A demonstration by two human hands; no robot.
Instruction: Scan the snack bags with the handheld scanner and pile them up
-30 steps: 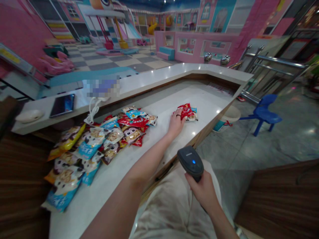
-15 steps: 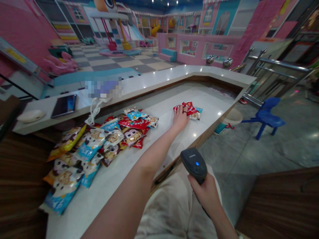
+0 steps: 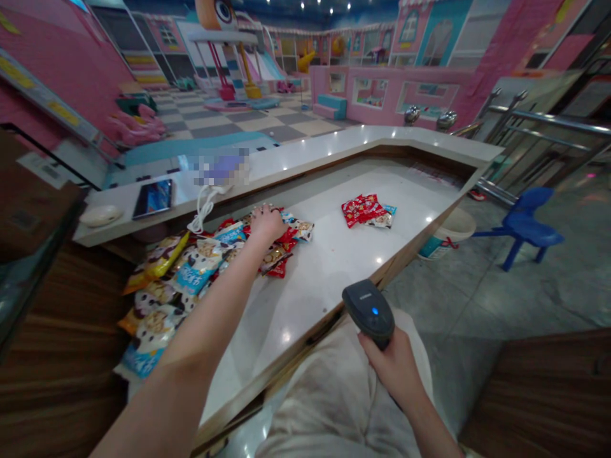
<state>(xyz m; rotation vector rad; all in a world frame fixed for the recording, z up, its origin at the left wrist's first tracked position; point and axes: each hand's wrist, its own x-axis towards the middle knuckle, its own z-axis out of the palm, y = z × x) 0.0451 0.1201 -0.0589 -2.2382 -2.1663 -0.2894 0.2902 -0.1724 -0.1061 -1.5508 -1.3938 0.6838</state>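
Observation:
My left hand point(image 3: 266, 222) rests on the near end of a pile of snack packets point(image 3: 191, 270) spread along the left of the white counter point(image 3: 334, 267), its fingers curled down onto a packet. Whether it grips one I cannot make out. A small heap of red and blue packets point(image 3: 366, 210) lies apart, farther right on the counter. My right hand point(image 3: 389, 366) is closed round the handle of a black barcode scanner point(image 3: 368, 312) with a blue light, held over my lap below the counter edge.
A raised ledge behind the counter holds a tablet point(image 3: 153, 198), a white dish point(image 3: 100, 215) and a coiled white cable point(image 3: 205, 208). A blue plastic chair point(image 3: 525, 226) and a bucket point(image 3: 449, 230) stand on the floor at right. Wooden panels flank me.
My left hand has left the small red heap and swung left onto the large pile. The scanner hand has hardly moved. My view has shifted a little to the left.

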